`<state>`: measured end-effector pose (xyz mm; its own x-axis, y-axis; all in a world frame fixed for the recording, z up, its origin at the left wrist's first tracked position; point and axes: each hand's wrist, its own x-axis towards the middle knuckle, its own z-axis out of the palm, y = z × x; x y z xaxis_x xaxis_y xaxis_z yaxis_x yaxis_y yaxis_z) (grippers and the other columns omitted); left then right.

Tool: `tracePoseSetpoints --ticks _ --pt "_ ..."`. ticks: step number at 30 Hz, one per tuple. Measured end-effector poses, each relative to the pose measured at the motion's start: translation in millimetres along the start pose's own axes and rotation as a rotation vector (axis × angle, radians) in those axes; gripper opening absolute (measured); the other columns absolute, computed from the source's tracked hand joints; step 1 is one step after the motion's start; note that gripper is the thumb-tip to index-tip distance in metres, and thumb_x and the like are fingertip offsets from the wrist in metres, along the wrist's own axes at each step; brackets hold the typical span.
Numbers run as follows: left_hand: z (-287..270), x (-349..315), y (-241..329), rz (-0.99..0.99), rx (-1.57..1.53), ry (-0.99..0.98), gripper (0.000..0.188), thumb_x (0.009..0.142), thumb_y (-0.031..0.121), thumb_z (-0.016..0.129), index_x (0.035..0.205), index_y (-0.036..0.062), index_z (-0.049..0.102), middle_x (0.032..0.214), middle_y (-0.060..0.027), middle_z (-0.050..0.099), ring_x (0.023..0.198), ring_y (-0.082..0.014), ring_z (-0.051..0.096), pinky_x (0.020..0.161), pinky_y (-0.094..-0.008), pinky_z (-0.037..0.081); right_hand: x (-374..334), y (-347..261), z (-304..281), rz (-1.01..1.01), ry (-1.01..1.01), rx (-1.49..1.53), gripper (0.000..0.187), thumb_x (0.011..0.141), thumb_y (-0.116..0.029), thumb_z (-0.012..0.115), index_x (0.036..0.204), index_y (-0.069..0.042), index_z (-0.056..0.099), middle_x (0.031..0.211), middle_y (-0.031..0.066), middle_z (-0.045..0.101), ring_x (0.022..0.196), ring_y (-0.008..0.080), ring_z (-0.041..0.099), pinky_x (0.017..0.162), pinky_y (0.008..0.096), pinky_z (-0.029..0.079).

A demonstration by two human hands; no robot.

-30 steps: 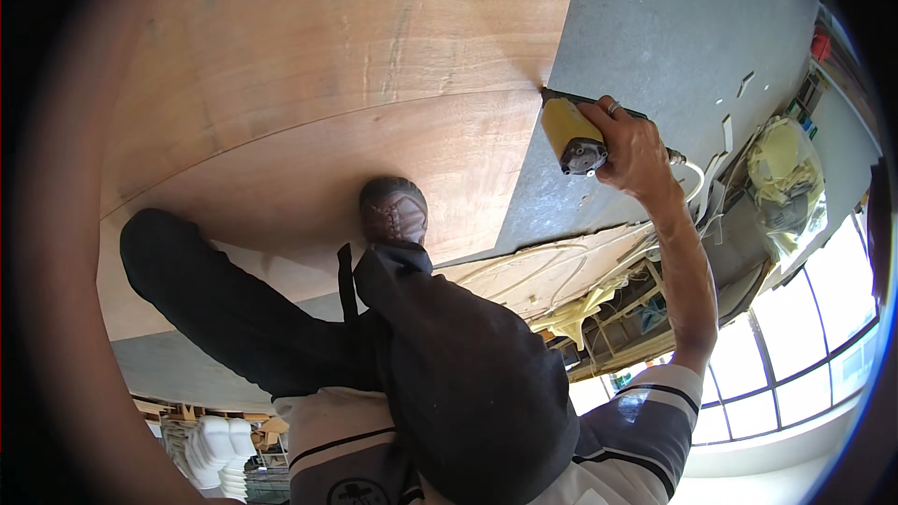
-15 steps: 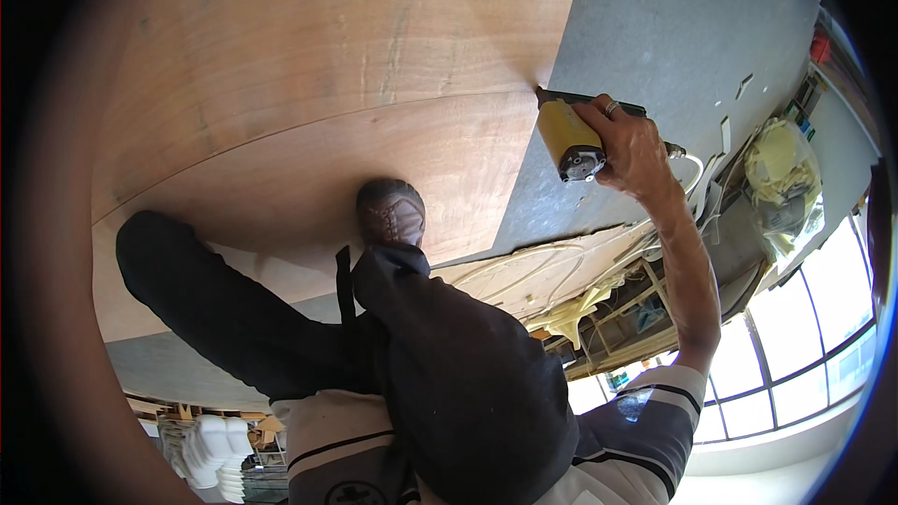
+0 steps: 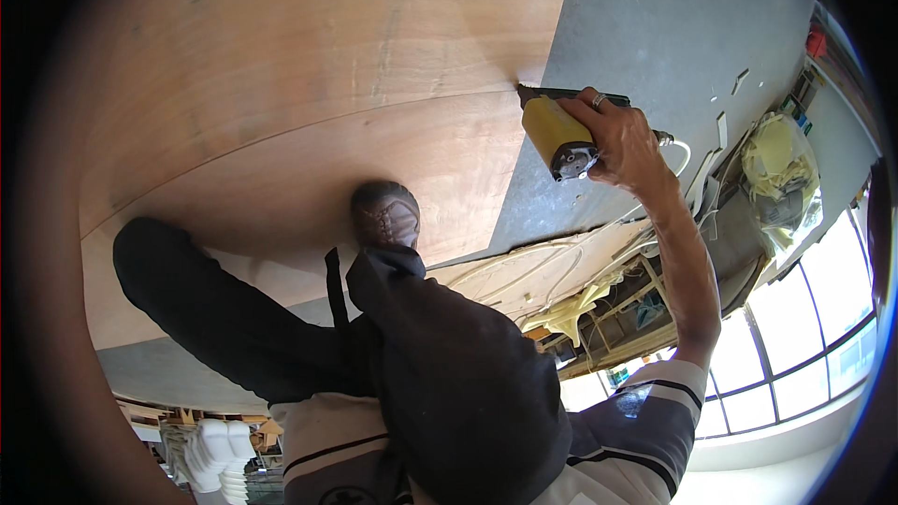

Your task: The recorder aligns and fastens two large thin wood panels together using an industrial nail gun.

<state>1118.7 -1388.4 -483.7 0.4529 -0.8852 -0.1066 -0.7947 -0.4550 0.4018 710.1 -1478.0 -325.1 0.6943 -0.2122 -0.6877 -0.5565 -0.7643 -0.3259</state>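
Nail gun (image 3: 554, 136), two o'clock: likely hefty, rigid, best held where the right hand (image 3: 625, 145) wraps it; left hand, can't tell!

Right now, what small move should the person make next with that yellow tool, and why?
Probably the right hand should steady the yellow tool and check its dark nose against the seam: the nose sits near the seam's right end, where two wooden sheets meet, but whether it touches is unclear.
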Motion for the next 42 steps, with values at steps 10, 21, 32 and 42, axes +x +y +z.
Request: tracePoseSetpoints --ticks 10,21,32,42 --pt "2 -15 -1 0.02 -0.028 0.058 0.086 0.078 0.045 0.074 0.139 -0.0056 0.039 0.142 -0.0252 0.042 0.134 -0.0372 0.037 0.112 -0.0432 0.03 4 2 4 -0.029 0.016 0.019 0.067 0.052 -0.007 0.081 0.116 -0.013 0.063 0.1 0.0085 0.066 0.076 0.0309 0.068 0.069 0.0393 0.058" --pt "6 -43 -9 0.023 -0.06 0.118 0.082 0.081 0.043 0.073 0.138 -0.0055 0.04 0.141 -0.0247 0.043 0.132 -0.0369 0.039 0.111 -0.0427 0.032 15 -8 3 -0.093 -0.028 0.051 0.07 0.05 -0.007 0.082 0.117 -0.016 0.063 0.1 0.0051 0.066 0.075 0.0299 0.068 0.069 0.0373 0.058" --pt "4 -68 -15 0.039 -0.082 0.178 0.078 0.083 0.041 0.072 0.138 -0.0054 0.04 0.14 -0.0242 0.044 0.131 -0.0366 0.041 0.111 -0.0422 0.033 22 -23 9 -0.065 0.02 0.158 0.062 0.053 -0.009 0.081 0.113 -0.014 0.065 0.099 0.0093 0.068 0.074 0.0316 0.069 0.068 0.0384 0.058" --pt "-14 -99 -7 0.056 -0.102 0.261 0.075 0.085 0.039 0.072 0.137 -0.0053 0.041 0.14 -0.0238 0.046 0.13 -0.0363 0.043 0.11 -0.0417 0.035 16 -31 21 -0.127 0.106 0.11 0.063 0.056 -0.012 0.08 0.117 -0.011 0.062 0.102 0.0097 0.065 0.071 0.03 0.068 0.064 0.0389 0.056"
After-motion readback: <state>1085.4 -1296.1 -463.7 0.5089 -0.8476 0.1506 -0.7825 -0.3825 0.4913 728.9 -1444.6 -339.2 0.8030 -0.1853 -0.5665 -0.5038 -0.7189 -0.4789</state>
